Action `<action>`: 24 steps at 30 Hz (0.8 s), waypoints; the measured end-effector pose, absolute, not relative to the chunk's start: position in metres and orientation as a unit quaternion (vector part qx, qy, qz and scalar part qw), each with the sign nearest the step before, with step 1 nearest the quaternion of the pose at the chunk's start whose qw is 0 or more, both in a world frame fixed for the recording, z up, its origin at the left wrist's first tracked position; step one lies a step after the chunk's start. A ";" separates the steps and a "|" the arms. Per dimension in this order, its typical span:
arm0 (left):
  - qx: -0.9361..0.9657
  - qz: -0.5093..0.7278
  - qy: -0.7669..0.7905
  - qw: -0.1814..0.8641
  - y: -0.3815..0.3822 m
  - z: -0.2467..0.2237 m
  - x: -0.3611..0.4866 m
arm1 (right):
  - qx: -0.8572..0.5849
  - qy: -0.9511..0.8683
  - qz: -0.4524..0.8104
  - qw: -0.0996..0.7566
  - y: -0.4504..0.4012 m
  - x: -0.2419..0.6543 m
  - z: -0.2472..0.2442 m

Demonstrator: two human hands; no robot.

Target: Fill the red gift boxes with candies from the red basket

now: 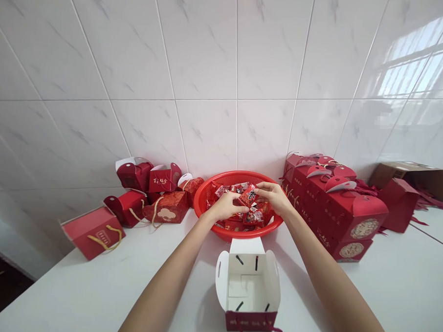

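Observation:
A red plastic basket (236, 235) stands against the tiled wall, with several shiny red snack packets (254, 217) inside. My left hand (225, 207) reaches in from the left, its thumb and fingers at the near left edge of one red packet (247, 195). At that packet's right edge are the fingertips of my right hand (274, 195), so it sits between both hands above the others. In front of the basket is an open red gift box (250, 321), white inside, flaps spread and nothing in it. A dark red cord hangs from its near side.
Several red gift boxes (168, 207) with cord handles sit to the left. Stacked closed red boxes (346, 210) stand right of the basket. Beyond them a brown carton (405, 169) lies with red pieces in it. The white table (158, 261) ends at the left.

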State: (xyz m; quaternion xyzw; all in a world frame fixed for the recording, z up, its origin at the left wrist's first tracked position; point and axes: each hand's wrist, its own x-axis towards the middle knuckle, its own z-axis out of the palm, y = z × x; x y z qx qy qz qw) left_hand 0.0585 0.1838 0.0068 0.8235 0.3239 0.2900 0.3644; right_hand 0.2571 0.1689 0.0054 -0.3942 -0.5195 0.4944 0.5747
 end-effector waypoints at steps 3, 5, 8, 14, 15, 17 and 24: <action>0.815 0.288 0.330 0.380 0.182 0.008 0.058 | -0.389 -0.530 0.497 0.567 0.167 0.257 0.006; 0.814 0.289 0.333 0.378 0.181 0.009 0.058 | -0.387 -0.535 0.493 0.566 0.166 0.257 0.007; 0.817 0.295 0.340 0.359 0.181 0.009 0.057 | -0.393 -0.545 0.480 0.564 0.166 0.257 0.007; 0.826 0.291 0.341 0.341 0.184 0.010 0.057 | -0.391 -0.565 0.477 0.548 0.165 0.259 0.008; 0.828 0.284 0.334 0.350 0.183 0.010 0.057 | -0.391 -0.563 0.480 0.547 0.165 0.259 0.008; 0.829 0.273 0.322 0.367 0.182 0.011 0.057 | -0.393 -0.561 0.487 0.542 0.164 0.260 0.008; 0.826 0.250 0.323 0.388 0.179 0.013 0.058 | -0.393 -0.570 0.495 0.526 0.163 0.260 0.010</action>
